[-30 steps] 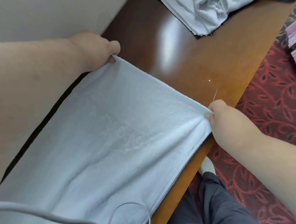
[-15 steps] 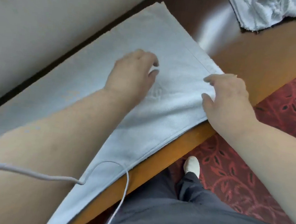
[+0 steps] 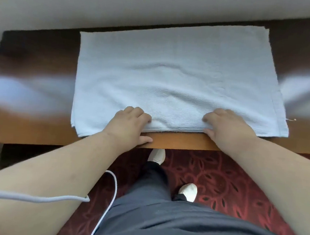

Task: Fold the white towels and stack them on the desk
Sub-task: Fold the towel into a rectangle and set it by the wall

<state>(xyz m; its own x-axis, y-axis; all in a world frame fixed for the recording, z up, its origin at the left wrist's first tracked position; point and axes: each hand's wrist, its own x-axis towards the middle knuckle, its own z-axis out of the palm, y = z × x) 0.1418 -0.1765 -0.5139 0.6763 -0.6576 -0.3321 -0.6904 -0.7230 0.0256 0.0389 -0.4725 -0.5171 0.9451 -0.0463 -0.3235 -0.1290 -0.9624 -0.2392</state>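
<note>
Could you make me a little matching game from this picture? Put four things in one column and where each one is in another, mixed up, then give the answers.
Things:
1. white towel
2. left hand
3. white cable
4. right hand

Places:
A. hanging down in front of the desk, over the red carpet
B. spread flat on the desk top
C. on the towel's near edge, nearer its right corner
D. on the towel's near edge, nearer its left corner, thumb on the desk's front edge

Pairs: 1-B, 2-D, 3-A, 4-C
</note>
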